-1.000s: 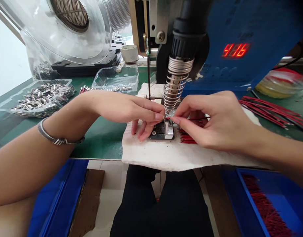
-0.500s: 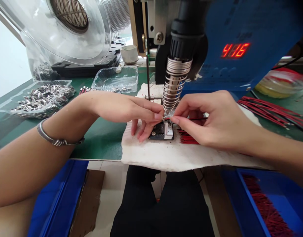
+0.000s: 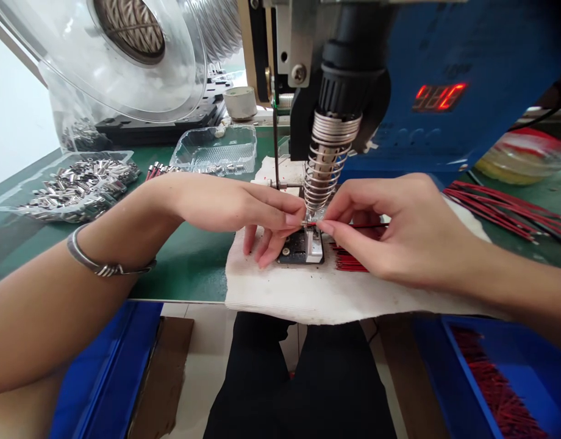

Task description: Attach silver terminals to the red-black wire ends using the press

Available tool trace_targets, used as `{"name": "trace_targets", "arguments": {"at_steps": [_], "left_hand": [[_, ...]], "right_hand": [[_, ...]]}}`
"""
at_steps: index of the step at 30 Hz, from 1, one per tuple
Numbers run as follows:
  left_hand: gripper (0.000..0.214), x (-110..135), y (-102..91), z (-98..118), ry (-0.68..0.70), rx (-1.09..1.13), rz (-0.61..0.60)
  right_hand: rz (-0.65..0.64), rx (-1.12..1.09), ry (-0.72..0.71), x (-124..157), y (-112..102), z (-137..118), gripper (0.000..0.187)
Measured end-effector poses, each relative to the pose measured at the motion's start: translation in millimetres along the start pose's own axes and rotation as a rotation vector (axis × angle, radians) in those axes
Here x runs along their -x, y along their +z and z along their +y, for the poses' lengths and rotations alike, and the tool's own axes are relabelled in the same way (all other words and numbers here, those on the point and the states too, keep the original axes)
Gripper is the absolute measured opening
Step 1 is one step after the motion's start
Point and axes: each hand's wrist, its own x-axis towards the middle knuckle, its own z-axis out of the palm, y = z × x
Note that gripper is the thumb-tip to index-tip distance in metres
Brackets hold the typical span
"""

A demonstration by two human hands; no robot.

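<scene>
My left hand (image 3: pixel 244 207) is closed in a pinch at the soldering machine's fixture (image 3: pixel 314 247), on a tiny silver metal part (image 3: pixel 304 224) mostly hidden by the fingertips. From the other side, my right hand (image 3: pixel 394 231) pinches a thin red and black wire (image 3: pixel 371 225) between thumb and forefinger, its red end meeting the metal part. The spring-wrapped soldering iron (image 3: pixel 332 155) comes down right over this joint, its tip close to both hands. Cut red wires (image 3: pixel 349 258) lie on the white cloth (image 3: pixel 280 292) beneath my right hand.
At left is a clear tray (image 3: pixel 120 156) of silver metal parts, with a second clear tray (image 3: pixel 177 149) behind. A blue machine housing (image 3: pixel 399 137) with a red display stands at right, near more red wires (image 3: pixel 495 207). Below, a blue bin (image 3: pixel 536 366) holds red wires.
Both hands keep almost the same pose at the fixture. The whole view has shifted slightly, and the red digits on the display look different.
</scene>
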Motion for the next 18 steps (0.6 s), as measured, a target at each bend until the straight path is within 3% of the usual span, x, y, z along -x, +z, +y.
{"name": "trace_targets", "arguments": {"at_steps": [18], "left_hand": [[0.042,0.1,-0.3,-1.9,0.012,0.014,0.013]], "right_hand": [[0.008,0.025,-0.005,-1.1,1.3,-1.4,0.019]]}}
